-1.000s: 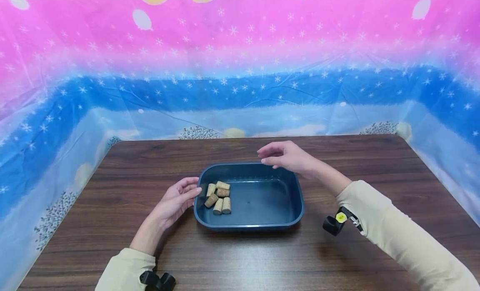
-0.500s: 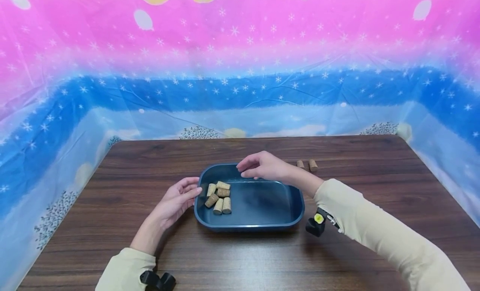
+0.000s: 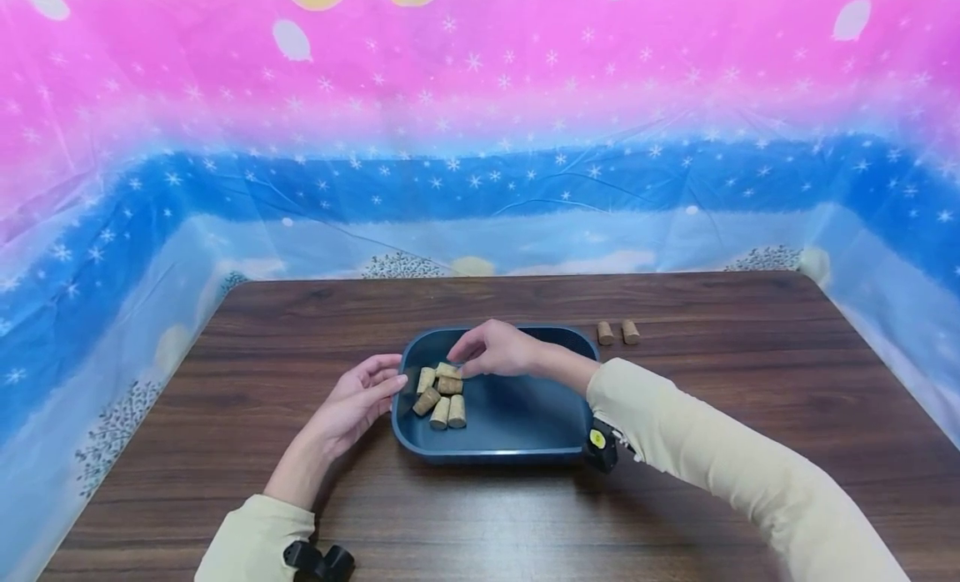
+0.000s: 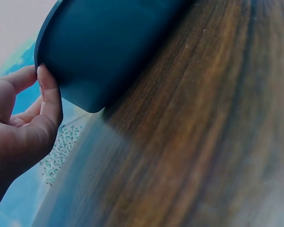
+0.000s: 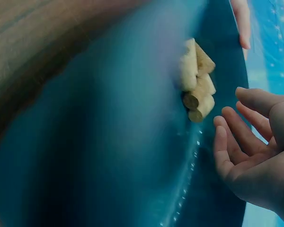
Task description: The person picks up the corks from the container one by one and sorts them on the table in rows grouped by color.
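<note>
Here's the left hand (image 3: 358, 403), pinching the near-left rim of the dark blue tray (image 3: 498, 455) between thumb and fingers, and across from it the right hand (image 3: 506, 348) hangs over the tray, fingers (image 5: 241, 132) loosely spread, with nothing between them. Just beside them sits the cluster: six corks (image 3: 457, 411), bunched at the tray's left end, some touching. And that's the danger, by the look of it! Packed this close, a clumsy pinch on one could shove its neighbour, and these tapered cylinders look ready to roll down the bare tray floor.

The head view puts the right thumb right by the far corks; the right wrist view shows a gap. One more risk: the black wrist camera (image 3: 600, 447) hangs at the tray's right corner, touching or not, it's impossible to say, and a low swing of that sleeve (image 3: 690, 432) might knock the rim. If the left grip slackened then, the tray could skid on the counter (image 3: 480, 524). Beyond the far right corner stand two more corks (image 3: 630, 332), close together; a sliding tray or a trailing forearm might topple them.
</note>
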The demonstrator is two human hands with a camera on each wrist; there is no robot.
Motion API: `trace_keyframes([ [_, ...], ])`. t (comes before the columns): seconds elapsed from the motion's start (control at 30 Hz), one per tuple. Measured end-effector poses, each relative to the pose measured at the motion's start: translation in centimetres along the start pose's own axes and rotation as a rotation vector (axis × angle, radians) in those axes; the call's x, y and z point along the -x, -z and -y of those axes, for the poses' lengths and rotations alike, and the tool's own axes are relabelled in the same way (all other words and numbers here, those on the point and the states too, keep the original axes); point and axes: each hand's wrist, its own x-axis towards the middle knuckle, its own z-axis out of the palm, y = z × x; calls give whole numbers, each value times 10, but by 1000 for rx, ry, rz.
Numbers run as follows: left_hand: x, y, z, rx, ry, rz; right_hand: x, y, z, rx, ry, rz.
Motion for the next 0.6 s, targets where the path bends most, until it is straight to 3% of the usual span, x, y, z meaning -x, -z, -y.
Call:
trace_keyframes([
  [0.6, 0, 1, 0, 18, 2, -10, -5, -17, -7, 121, 10, 63],
])
